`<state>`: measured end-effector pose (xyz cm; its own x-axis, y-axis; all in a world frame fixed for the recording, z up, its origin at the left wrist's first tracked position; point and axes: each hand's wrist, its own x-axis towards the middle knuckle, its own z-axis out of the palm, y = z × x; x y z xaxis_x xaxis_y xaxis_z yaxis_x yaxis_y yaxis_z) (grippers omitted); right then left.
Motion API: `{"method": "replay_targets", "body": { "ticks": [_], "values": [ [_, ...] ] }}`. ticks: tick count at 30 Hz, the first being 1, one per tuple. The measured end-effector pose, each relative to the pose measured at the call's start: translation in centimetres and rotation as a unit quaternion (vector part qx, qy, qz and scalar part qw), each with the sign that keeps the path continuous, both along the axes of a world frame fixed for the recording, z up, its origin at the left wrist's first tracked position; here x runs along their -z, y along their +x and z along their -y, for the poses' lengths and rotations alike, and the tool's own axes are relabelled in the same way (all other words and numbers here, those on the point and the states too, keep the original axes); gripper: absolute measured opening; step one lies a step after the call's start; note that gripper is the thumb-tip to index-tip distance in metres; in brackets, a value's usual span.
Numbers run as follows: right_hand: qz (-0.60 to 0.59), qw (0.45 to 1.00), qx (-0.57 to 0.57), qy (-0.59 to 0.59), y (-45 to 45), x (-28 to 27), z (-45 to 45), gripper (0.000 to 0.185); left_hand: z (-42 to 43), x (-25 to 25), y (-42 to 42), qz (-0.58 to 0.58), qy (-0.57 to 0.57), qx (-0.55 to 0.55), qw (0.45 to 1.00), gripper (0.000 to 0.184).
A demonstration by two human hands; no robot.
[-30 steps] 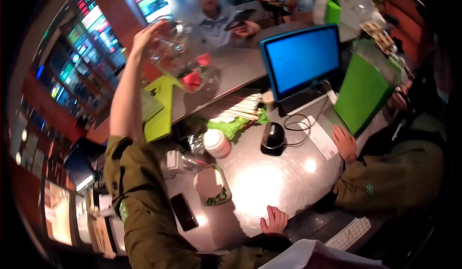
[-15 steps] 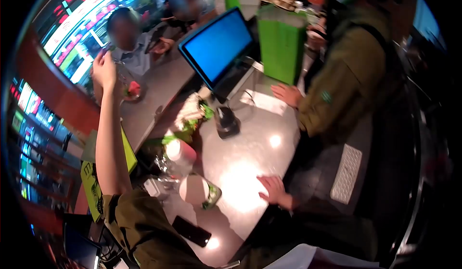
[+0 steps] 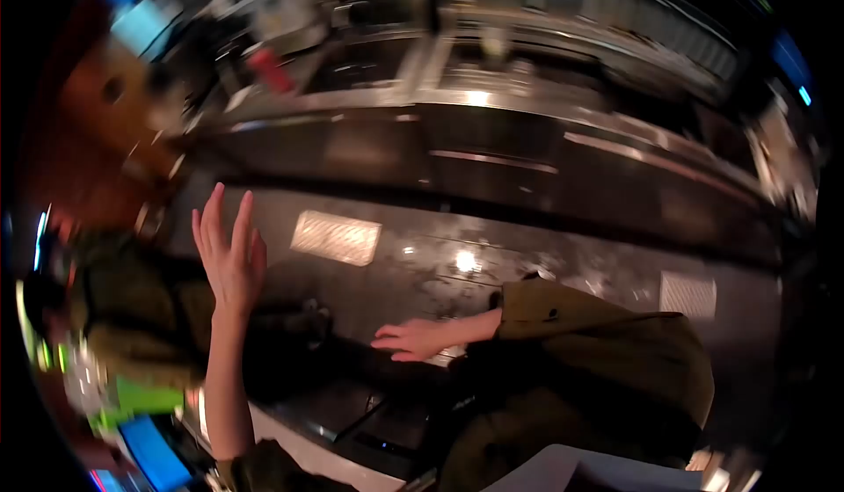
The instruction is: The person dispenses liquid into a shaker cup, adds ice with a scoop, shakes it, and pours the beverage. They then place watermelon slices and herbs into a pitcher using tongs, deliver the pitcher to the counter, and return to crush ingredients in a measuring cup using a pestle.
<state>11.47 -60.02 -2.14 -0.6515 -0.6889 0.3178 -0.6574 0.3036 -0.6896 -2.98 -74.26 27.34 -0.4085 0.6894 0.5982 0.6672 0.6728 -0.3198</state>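
Observation:
My left hand (image 3: 230, 259) is raised at the left of the view, with its fingers stretched upward and apart and nothing in them. Lower and nearer the middle, my right hand (image 3: 415, 338) hangs over the dark area in front of me, palm down. Its fingers are spread and hold nothing. Neither hand touches an object that I can make out. Below them runs the edge of a pale counter (image 3: 330, 464), beside a dark flat surface (image 3: 382, 445) with a small blue light.
A steel kitchen counter (image 3: 492, 131) with blurred equipment runs across the back. Metal floor plates (image 3: 338, 237) lie on the wet-looking dark floor (image 3: 492, 237). At left stands a co-worker (image 3: 132, 307), near a green bag (image 3: 149, 397) and a lit blue screen (image 3: 156, 452).
My view has swung right, from the service counter to the kitchen side. The left hand, earlier reaching across the counter with something small, is now empty. The right hand has left the countertop.

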Motion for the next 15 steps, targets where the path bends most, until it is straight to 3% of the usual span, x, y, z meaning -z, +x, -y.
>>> {"method": "replay_targets", "body": {
  "ticks": [1, 2, 3, 4, 5, 7, 8, 9, 10, 11, 12, 13, 15],
  "values": [
    [0.014, 0.999, 0.040, 0.009, 1.0, -0.1, -3.7, 0.046, -5.6, 1.0, -0.8, 0.040, 0.034, 0.069, 0.996, 0.050],
    [0.018, 0.996, 0.085, 0.029, 1.1, -0.5, -8.9, 0.044, -11.3, 2.7, -1.2, 0.164, 0.115, 0.151, 0.968, 0.048],
    [0.026, 0.989, 0.137, 0.040, 2.8, -0.7, -13.3, 0.040, -17.0, 4.1, -0.2, 0.190, 0.147, 0.211, 0.948, 0.045],
    [0.052, 0.982, 0.170, 0.069, 4.1, -0.4, -18.1, 0.040, -22.1, 6.2, 0.3, 0.299, 0.185, 0.233, 0.907, 0.039],
    [0.086, 0.971, 0.208, 0.086, 6.5, -0.4, -22.5, 0.040, -26.6, 9.5, 0.7, 0.295, 0.193, 0.287, 0.891, 0.034],
    [0.167, 0.910, 0.369, 0.088, 11.1, 0.3, -32.5, 0.038, -36.8, 18.1, 1.9, 0.496, 0.214, 0.295, 0.788, 0.032],
    [0.232, 0.868, 0.430, 0.091, 13.5, 0.2, -37.5, 0.037, -42.7, 21.4, 5.0, 0.562, 0.172, 0.228, 0.776, 0.035],
    [0.244, 0.809, 0.530, 0.074, 17.2, -0.4, -41.7, 0.038, -48.5, 22.4, 9.0, 0.609, 0.046, 0.255, 0.750, 0.042],
    [0.253, 0.740, 0.622, 0.043, 20.9, -1.0, -45.7, 0.040, -53.4, 24.2, 12.9, 0.602, -0.059, 0.332, 0.724, 0.049],
    [0.212, 0.718, 0.663, 0.018, 24.8, -2.2, -49.3, 0.042, -58.1, 25.3, 16.6, 0.582, -0.134, 0.458, 0.658, 0.059],
    [0.232, 0.686, 0.689, -0.012, 28.2, -2.6, -53.2, 0.043, -63.1, 21.1, 20.9, 0.527, -0.227, 0.528, 0.627, 0.065],
    [0.245, 0.653, 0.716, -0.030, 33.2, -0.8, -56.9, 0.044, -67.2, 18.8, 25.2, 0.628, -0.309, 0.473, 0.535, 0.069],
    [0.275, 0.577, 0.758, -0.127, 43.3, 1.6, -62.4, 0.046, -77.6, 18.8, 29.8, 0.532, -0.366, 0.584, 0.492, 0.070]
  ]
}}
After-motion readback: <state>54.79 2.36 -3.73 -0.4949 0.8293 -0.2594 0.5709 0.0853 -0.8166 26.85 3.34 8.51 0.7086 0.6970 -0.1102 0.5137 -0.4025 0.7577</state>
